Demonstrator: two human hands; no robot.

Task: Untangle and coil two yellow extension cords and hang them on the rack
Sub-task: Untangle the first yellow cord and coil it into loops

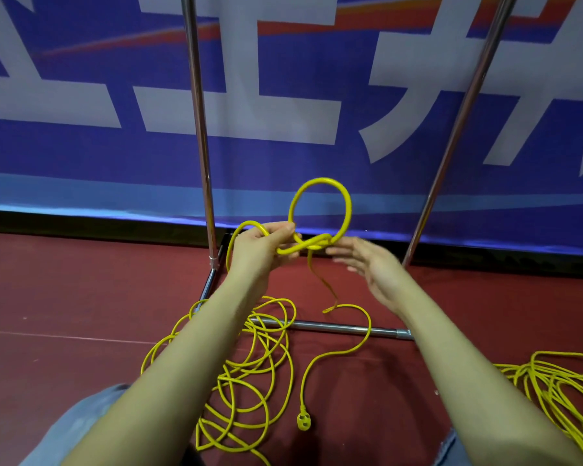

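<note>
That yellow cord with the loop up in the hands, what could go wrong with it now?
1. Only the left hand grips the loop; the right hand is open, so a pull could tighten the knot.
2. The tail hangs into the pile on the floor, which could snag and drag the plug.
3. The pile lies over the rack bar and might catch there.

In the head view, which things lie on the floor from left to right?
Tangled cord pile → yellow plug → second cord pile.
</note>
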